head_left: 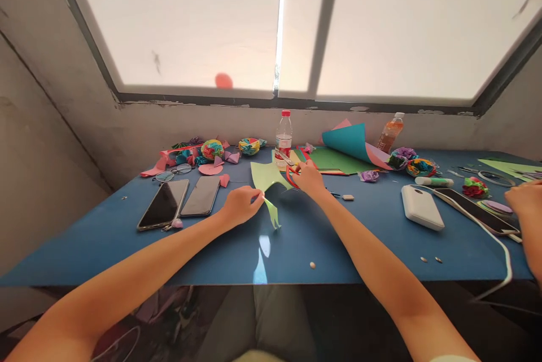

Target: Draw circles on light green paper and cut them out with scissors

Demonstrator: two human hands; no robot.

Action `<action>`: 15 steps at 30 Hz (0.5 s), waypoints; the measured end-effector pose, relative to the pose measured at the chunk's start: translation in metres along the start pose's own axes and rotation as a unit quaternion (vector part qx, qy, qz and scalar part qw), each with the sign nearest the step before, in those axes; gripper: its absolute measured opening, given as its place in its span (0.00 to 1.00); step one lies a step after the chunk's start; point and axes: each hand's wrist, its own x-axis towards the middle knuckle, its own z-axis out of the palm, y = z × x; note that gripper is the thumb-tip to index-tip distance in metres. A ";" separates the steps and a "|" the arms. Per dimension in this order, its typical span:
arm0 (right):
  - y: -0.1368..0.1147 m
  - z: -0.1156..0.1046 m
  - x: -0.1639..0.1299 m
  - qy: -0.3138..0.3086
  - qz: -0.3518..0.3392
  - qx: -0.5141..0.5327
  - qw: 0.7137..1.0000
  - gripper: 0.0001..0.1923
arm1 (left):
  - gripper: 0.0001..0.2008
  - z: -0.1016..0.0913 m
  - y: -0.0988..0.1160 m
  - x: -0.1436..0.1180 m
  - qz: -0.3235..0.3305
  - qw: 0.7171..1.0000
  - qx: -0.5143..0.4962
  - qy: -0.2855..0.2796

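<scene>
While the left hand (240, 204) pinches the green paper (265, 174) at its near side, the right hand (311, 179) grips the red scissors (288, 161). From the right hand, the paper is just to the left; the left hand is nearer, since it touches it. One thin strip hangs toward the person. The scissors point away and left, toward the bottle (285, 127). I can't tell if the blades touch the paper.

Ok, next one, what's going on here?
At a blue table, a person's left hand pinches light green paper, with a narrow strip on the near side of the grip. The right hand holds red-handled scissors pointing toward the red-capped bottle. Another person's hand shows at the right edge.
</scene>
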 end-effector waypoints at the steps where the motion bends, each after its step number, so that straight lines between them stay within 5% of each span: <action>1: -0.001 -0.001 0.000 0.000 0.003 0.006 1.000 0.09 | 0.19 0.000 -0.002 0.002 -0.050 0.999 -0.017 0.003; 6: -0.002 -0.005 -0.002 0.025 0.010 0.020 0.999 0.09 | 0.18 -0.003 -0.015 0.010 -0.156 0.978 -0.140 0.002; 10: -0.002 -0.006 -0.001 -0.010 0.043 0.054 0.998 0.06 | 0.15 0.000 -0.020 0.010 -0.121 0.986 -0.113 0.008; 15: -0.002 -0.006 0.000 0.033 0.039 0.064 0.997 0.07 | 0.11 0.009 -0.025 0.008 -0.080 0.993 -0.090 -0.007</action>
